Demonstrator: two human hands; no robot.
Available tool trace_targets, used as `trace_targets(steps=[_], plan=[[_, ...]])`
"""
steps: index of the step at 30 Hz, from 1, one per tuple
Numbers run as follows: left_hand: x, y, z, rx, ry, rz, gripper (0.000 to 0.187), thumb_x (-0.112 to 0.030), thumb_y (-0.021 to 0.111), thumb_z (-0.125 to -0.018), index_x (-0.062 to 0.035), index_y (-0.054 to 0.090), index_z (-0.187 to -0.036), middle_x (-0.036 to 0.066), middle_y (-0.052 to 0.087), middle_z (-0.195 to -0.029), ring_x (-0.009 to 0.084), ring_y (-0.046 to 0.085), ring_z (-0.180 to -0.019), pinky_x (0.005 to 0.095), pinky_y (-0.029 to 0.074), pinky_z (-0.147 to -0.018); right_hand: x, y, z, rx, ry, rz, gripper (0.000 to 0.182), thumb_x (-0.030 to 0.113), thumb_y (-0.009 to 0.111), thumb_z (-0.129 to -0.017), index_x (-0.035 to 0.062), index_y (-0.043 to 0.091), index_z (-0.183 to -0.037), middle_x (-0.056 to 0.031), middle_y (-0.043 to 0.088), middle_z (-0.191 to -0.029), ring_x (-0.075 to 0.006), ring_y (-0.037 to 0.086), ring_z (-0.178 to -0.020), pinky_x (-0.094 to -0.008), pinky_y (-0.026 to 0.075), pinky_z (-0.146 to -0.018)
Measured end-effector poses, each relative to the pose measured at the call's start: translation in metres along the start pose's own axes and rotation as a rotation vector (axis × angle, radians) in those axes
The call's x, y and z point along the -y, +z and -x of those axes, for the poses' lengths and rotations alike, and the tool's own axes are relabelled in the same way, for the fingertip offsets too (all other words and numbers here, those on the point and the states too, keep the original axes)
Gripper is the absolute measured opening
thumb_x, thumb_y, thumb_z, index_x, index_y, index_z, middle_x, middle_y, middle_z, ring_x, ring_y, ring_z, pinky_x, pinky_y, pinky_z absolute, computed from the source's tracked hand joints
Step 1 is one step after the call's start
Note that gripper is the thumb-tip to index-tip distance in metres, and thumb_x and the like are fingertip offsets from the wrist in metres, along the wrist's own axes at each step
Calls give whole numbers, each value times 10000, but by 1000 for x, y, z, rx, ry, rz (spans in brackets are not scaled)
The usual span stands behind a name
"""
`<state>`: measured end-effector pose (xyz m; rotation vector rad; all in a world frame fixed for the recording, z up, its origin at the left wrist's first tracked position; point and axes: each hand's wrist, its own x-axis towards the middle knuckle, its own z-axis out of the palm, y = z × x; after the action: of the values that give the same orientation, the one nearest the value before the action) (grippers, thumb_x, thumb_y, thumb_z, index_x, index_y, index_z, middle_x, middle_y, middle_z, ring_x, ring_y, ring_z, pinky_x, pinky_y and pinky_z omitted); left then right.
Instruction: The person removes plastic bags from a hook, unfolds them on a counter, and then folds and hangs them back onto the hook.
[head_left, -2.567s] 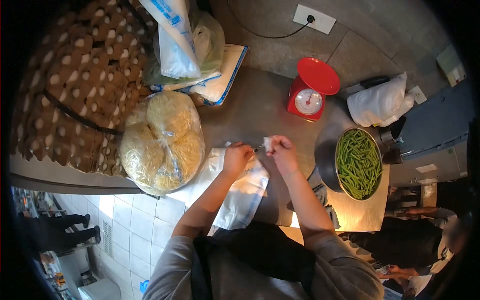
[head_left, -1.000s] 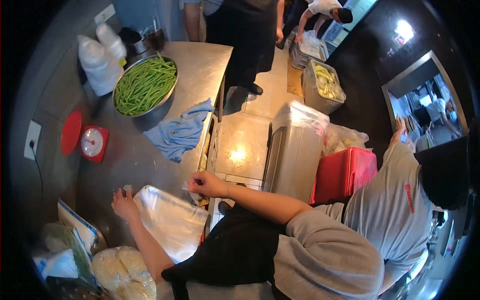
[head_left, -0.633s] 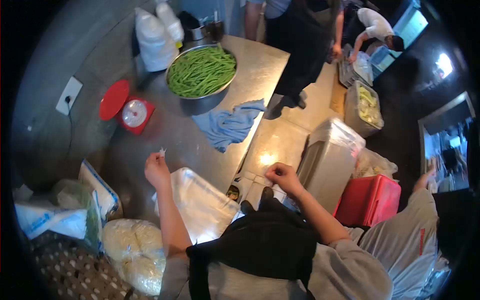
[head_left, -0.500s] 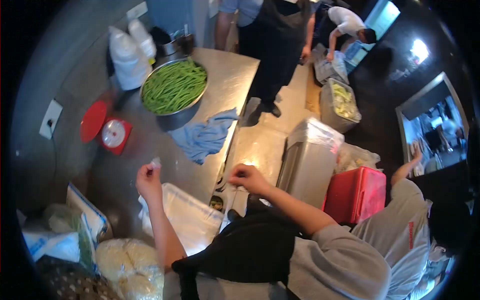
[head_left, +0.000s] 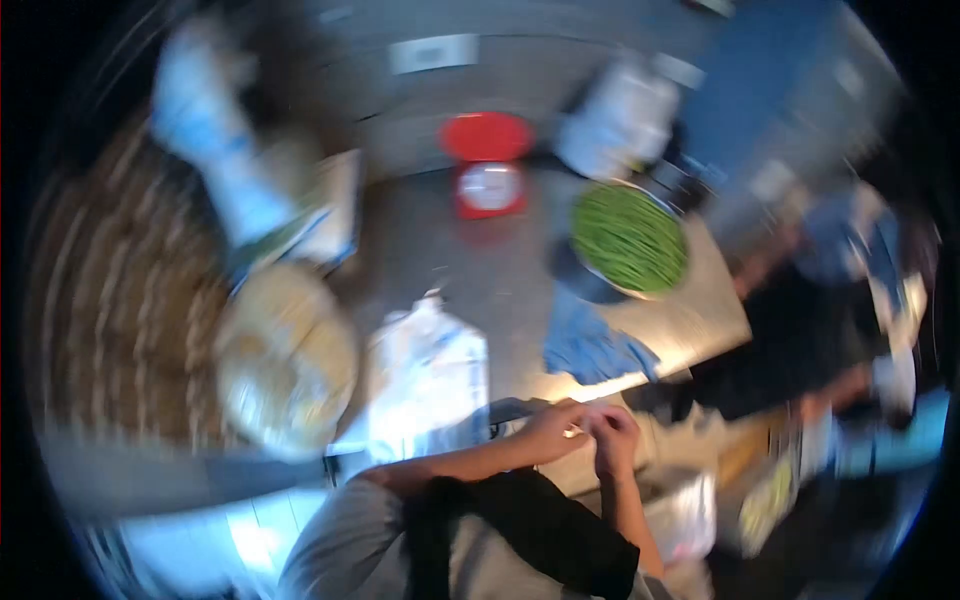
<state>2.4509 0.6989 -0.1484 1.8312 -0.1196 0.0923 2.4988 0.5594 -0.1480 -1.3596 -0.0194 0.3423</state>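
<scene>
My left hand (head_left: 557, 432) and my right hand (head_left: 613, 434) meet in front of my apron, just beyond the table's front edge. The fingers of both are closed and pinched together at the tips. A small pale bit shows between them, too blurred to name. To the left of my hands, a stack of white plastic bags (head_left: 428, 375) lies on the metal table (head_left: 400, 245). A crumpled blue cloth (head_left: 597, 345) rests at the table's edge, just beyond my hands.
A bowl of green beans (head_left: 630, 238) stands at the back right, with a red scale (head_left: 490, 188) left of it. A white sack (head_left: 617, 115) leans by the wall. At left sits a large clear bag of pale food (head_left: 287, 360). A person in a dark apron (head_left: 800, 335) stands at right.
My view has swung left toward the table. My hands, apart before, have come together; the left no longer hovers over the table with its small clear piece.
</scene>
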Motion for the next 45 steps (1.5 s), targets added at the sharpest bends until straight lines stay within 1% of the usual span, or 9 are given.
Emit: trace_targets(steps=[5,8,10,19,23,32,36,41,45], plan=[[-22,-20,20,-467,-163,-103,249,-233,602,-835,-16,617,-957,115,604,-792,248,601,-741,318,473,-664,15,34,-31,383,-267,264,157,-89,633,-716,24,524,-725,-31,531,-836,-108,498,-752,-232,428,-693],[-28,-34,61,-636,-310,275,230,-206,553,-889,7,632,-928,35,619,-762,106,568,-715,247,443,-645,17,79,-24,650,-141,74,194,-124,624,-684,24,500,-703,-33,475,-831,-120,476,-742,-223,405,-678],[-37,-34,102,-789,-205,697,220,-199,543,-900,-3,638,-934,-1,607,-772,60,536,-719,224,436,-664,2,104,-16,833,-101,89,225,-141,633,-663,25,485,-691,-42,477,-792,-127,478,-732,-228,413,-666],[-72,18,283,-1292,-3,1463,147,-114,574,-867,-65,555,-1004,5,584,-862,60,565,-744,139,509,-655,-15,198,137,1775,-156,199,176,-107,684,-637,17,578,-704,-41,524,-732,-123,510,-684,-215,412,-630],[-99,47,368,-1457,263,1460,237,-95,565,-871,-101,454,-1081,5,532,-794,58,555,-725,141,508,-632,-51,227,223,2084,-22,136,150,-83,689,-650,22,612,-726,-55,569,-759,-136,528,-721,-232,418,-643],[-128,112,588,-1776,622,1124,174,-146,514,-910,-22,536,-1030,19,539,-857,78,540,-767,186,475,-723,-76,287,502,2555,-338,180,137,-51,708,-667,32,611,-718,-16,560,-687,-87,521,-663,-198,405,-594],[-161,122,667,-2057,580,1088,156,-161,516,-910,-27,552,-982,23,560,-824,84,543,-749,197,476,-706,-109,299,600,2550,292,228,160,-52,711,-676,31,587,-736,-2,557,-684,-64,525,-663,-203,412,-588],[-156,120,767,-2031,663,1059,109,-154,538,-896,-47,557,-886,17,574,-821,85,551,-720,196,481,-683,-150,340,696,2771,170,122,146,-75,703,-672,26,599,-695,-32,564,-754,-106,548,-731,-233,452,-638],[-153,106,862,-2070,668,975,82,-150,567,-878,-81,548,-839,0,562,-824,75,531,-715,187,457,-661,-193,379,793,2730,900,337,176,-120,698,-651,21,601,-692,-35,530,-819,-100,524,-699,-221,436,-609]])
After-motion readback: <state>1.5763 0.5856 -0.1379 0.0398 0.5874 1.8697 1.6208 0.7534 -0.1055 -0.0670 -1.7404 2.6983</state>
